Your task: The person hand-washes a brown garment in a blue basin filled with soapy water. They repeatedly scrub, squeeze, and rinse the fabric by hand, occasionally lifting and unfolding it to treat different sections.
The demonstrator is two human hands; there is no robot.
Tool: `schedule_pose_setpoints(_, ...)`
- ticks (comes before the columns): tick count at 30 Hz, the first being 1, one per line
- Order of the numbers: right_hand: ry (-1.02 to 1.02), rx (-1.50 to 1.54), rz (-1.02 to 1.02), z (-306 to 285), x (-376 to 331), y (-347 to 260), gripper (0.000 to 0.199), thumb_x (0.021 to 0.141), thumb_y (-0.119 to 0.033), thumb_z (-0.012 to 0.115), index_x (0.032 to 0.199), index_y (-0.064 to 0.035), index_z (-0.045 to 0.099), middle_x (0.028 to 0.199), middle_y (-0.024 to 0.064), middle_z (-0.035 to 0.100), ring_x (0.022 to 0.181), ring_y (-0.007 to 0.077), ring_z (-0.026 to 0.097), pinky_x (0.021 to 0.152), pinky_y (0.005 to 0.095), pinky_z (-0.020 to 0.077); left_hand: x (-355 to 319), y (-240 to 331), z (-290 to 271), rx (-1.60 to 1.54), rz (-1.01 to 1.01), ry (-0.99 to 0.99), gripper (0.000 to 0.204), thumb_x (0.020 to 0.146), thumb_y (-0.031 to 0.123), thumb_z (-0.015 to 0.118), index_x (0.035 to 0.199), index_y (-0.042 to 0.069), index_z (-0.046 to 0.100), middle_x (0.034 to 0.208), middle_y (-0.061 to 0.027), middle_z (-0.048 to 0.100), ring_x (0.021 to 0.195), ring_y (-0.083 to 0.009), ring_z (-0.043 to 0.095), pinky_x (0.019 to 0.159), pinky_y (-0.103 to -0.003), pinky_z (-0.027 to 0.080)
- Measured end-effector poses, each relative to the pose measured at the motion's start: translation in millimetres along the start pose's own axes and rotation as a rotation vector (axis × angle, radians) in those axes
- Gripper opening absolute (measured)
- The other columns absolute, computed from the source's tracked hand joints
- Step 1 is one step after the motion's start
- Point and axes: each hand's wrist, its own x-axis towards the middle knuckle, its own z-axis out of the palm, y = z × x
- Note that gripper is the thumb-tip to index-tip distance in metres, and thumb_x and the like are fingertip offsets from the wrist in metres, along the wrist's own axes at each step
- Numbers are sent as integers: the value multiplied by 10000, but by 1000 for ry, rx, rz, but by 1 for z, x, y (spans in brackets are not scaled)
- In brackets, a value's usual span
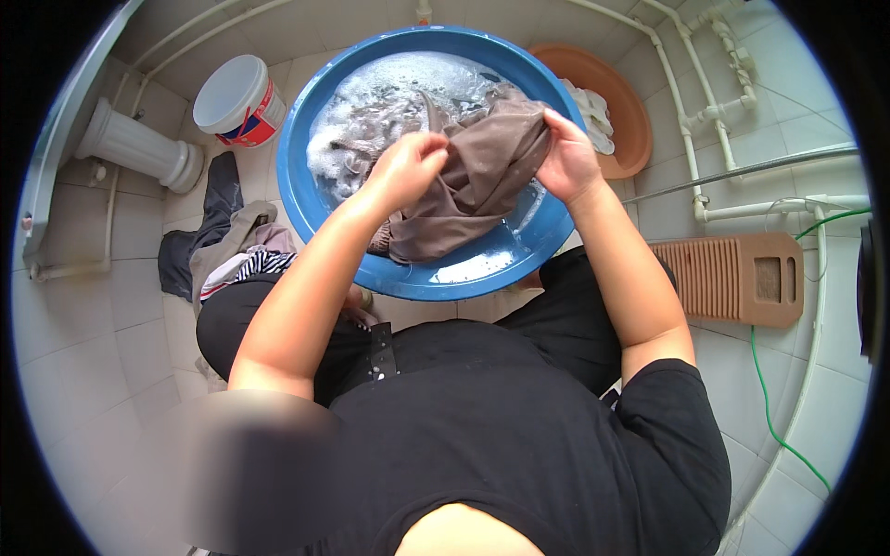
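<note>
A large blue basin (290, 185) holds soapy water with thick white foam (389, 79). A wet grey-brown garment (482, 181) with a gathered, elastic-looking edge is bunched up over the basin's near side, part of it trailing into the suds. My right hand (567, 159) grips the cloth at its right end, thumb and fingers closed on the fabric. On the garment's left side my left hand (408, 171) is closed, its curled fingers pinching a fold; the fingertips are partly hidden.
Behind the basin's right side sits an orange basin (635, 120) with white cloth (591, 116). A white bucket (232, 97) stands at far left, near a pile of clothes (227, 236). A brown washboard (723, 278) leans by white pipes (691, 139) and a green hose (765, 398).
</note>
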Motion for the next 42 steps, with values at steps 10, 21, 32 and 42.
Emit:
schedule_pose_setpoints(10, -497, 123, -40, 17, -13, -38, 380, 935, -208, 340, 1239, -3, 443, 1230, 130, 519, 1155, 243, 479, 1013, 380, 332, 48, -1, 27, -436, -359, -520, 464, 831, 426, 566, 1042, 15, 616, 1020, -72, 612, 940, -144, 558, 839, -266, 421)
schedule_pose_setpoints(21, -108, -439, -51, 2, -4, -32, 457, 839, -49, 563, 1268, -19, 409, 1172, 101, 542, 1041, 167, 546, 925, 315, 429, 51, -3, -94, -1031, -19, 377, 174, 918, 238, 504, 1013, 102, 560, 825, -1, 617, 705, -104, 598, 604, -272, 504)
schedule_pose_setpoints(32, -58, -647, -477, 95, 50, -111, 156, 870, -114, 530, 986, -23, 580, 880, 30, 629, 764, 115, 589, 692, 266, 475, 18, 71, -165, -843, 228, 521, 211, 922, 232, 499, 1036, 73, 578, 949, -43, 622, 840, -150, 595, 741, -297, 483)
schedule_pose_setpoints(42, -26, -779, -717, 213, 46, -178, 300, 822, -209, 611, 1092, -99, 541, 850, 11, 628, 708, 115, 587, 627, 288, 471, -9, 153, -217, -677, 433, 687, 220, 914, 261, 513, 994, 62, 559, 856, -19, 592, 735, -107, 567, 630, -249, 468)
